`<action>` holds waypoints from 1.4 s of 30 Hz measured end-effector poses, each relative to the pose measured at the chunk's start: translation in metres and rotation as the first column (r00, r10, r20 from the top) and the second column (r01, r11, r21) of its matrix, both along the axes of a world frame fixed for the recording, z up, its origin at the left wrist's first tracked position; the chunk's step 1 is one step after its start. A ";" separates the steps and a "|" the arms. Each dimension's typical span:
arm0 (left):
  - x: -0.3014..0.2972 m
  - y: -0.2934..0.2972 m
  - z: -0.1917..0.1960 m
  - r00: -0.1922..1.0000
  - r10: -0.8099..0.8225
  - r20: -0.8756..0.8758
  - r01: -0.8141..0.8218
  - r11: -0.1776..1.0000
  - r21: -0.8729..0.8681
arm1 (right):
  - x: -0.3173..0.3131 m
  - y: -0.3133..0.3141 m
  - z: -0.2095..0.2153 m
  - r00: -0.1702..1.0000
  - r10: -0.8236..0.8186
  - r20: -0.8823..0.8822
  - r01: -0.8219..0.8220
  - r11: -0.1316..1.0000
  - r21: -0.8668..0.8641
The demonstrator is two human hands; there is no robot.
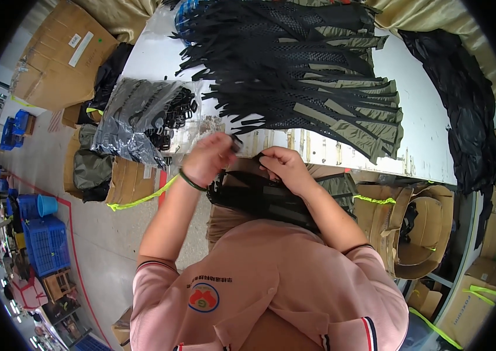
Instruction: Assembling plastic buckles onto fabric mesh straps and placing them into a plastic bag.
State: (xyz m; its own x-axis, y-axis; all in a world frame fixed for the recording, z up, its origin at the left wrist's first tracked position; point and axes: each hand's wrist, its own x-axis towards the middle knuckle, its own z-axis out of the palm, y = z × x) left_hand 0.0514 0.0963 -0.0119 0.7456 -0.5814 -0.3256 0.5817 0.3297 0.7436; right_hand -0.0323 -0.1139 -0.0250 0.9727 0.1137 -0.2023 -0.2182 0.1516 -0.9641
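My left hand [210,159], with a dark band at the wrist, is closed on a small black plastic buckle [236,144] at the table's near edge. To its right, my right hand [286,168] pinches the end of a black strap [258,158]. The two hands are a little apart. Below them, a black and olive-green fabric piece [271,199] with straps lies across my lap. Straight ahead on the white table, a thick spread of similar black mesh and olive pieces [295,70] has its strap ends pointing left.
Left on the table lies a clear plastic bag [134,117] of black buckles and straps. Cardboard boxes [64,55] stand at the left, another open box [417,234] at the right. Black fabric [458,105] hangs over the table's right side. Blue crates [46,245] sit on the floor.
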 end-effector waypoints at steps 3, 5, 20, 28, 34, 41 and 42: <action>-0.025 -0.013 -0.018 0.989 -0.056 -0.133 0.043 0.994 -0.101 | 0.000 0.001 0.001 0.999 0.041 0.026 -0.043 0.993 0.110; -0.035 -0.019 -0.021 0.970 -0.133 -0.204 0.092 0.975 -0.200 | -0.002 0.001 0.001 0.997 0.075 0.014 -0.077 0.981 0.178; -0.048 -0.023 -0.027 0.947 -0.136 -0.290 0.038 0.947 -0.320 | -0.005 0.006 -0.001 0.996 0.089 0.020 -0.091 0.993 0.080; -0.050 -0.027 -0.031 0.943 -0.138 -0.303 0.005 0.917 -0.400 | -0.006 0.008 0.003 0.996 0.090 0.013 -0.091 0.989 0.120; -0.052 -0.030 -0.022 0.939 -0.112 -0.324 -0.014 0.932 -0.362 | -0.007 0.005 0.003 0.992 0.113 0.062 -0.114 0.993 0.012; -0.054 -0.033 -0.029 0.949 -0.173 -0.265 0.035 0.890 -0.455 | -0.008 0.007 0.004 0.993 0.098 0.063 -0.107 0.982 0.154; -0.054 -0.034 -0.028 0.948 -0.173 -0.265 0.035 0.890 -0.455 | -0.008 0.007 0.006 0.993 0.098 0.063 -0.107 0.982 0.154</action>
